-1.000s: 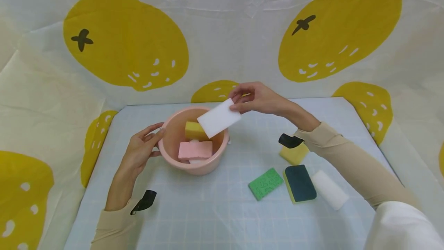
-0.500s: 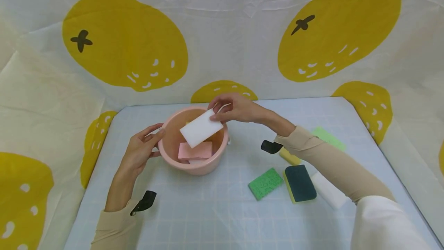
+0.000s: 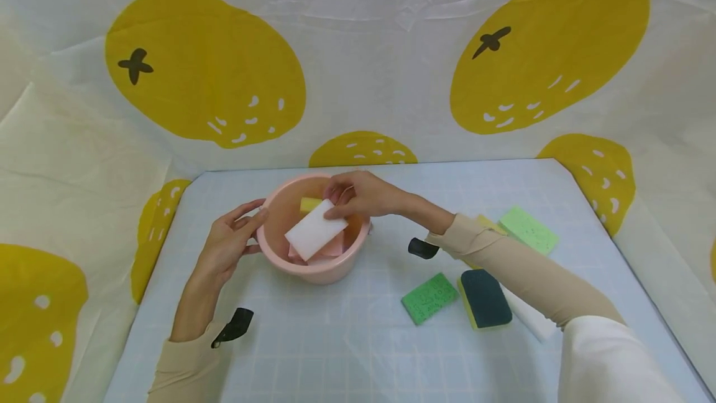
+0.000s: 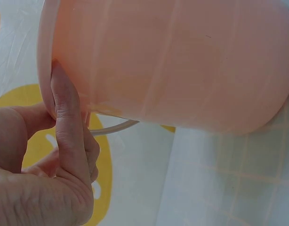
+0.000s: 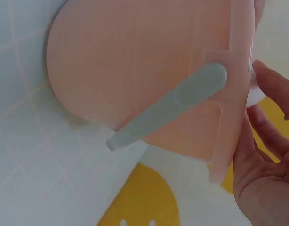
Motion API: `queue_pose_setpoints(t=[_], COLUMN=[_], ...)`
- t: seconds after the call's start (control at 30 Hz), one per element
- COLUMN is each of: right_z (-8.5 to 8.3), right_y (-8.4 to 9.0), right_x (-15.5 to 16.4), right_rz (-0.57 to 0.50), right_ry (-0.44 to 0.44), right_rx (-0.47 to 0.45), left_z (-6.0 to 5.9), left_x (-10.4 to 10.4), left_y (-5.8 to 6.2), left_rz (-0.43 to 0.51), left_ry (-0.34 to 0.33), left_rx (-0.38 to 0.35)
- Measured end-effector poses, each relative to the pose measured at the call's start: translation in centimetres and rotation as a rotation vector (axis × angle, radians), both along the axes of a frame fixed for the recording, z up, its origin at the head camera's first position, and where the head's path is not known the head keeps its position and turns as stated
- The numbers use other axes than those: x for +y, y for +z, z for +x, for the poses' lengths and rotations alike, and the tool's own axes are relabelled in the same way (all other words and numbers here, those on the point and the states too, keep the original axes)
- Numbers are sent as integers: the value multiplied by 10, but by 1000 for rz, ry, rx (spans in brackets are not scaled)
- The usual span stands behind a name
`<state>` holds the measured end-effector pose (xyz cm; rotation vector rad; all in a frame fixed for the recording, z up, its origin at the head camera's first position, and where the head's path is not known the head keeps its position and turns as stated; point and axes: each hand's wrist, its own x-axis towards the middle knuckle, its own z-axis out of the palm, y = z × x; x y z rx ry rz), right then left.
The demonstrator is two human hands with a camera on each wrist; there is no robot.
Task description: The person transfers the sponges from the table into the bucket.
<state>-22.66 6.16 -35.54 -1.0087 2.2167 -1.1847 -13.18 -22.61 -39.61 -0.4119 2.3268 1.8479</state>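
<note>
A pink bucket (image 3: 321, 274) stands at the middle left of the table, with a pink sponge (image 3: 334, 246) and a yellow sponge (image 3: 310, 204) inside. My left hand (image 3: 224, 241) pinches the bucket's left rim; in the left wrist view its thumb and fingers (image 4: 68, 117) lie on either side of the rim. Over the bucket's mouth, my right hand (image 3: 363, 193) holds a white sponge (image 3: 314, 230) by its upper right corner. The sponge is tilted above the pink one. In the right wrist view the bucket wall hides most of the white sponge.
Right of the bucket lie a green sponge (image 3: 429, 298), a dark-topped yellow scouring sponge (image 3: 485, 298), a light green sponge (image 3: 528, 230) and a white block (image 3: 531, 316). A yellow sponge (image 3: 489, 224) is partly under the right sleeve. The bucket's pale handle (image 5: 172, 103) hangs down outside.
My right hand has moved left and down with the white sponge, from the bucket's right rim to over its middle. The left hand has stayed on the rim.
</note>
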Motion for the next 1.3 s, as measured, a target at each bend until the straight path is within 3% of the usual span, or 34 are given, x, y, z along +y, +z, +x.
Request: queue_pose_setpoints(t=[0.33,0.53,0.67,1.0,1.3], right_z=[9,17,24,28,24], right_y=[0,4,6,7,19], right_x=[-12,-19,-22,-10,3], right_rz=[82,292,400,361,264], right_ry=[123,193,191,188,140], right_rx=[79,185,272,350,284], left_z=[0,0,0,-1,0], left_x=[2,2,1,2,3], left_y=[0,1,1,1,2], left_rz=[-19,-19,-18,-7,-15], left_ry=[9,16,20,13,16], left_rx=[-25,-31,-33,-31,-38])
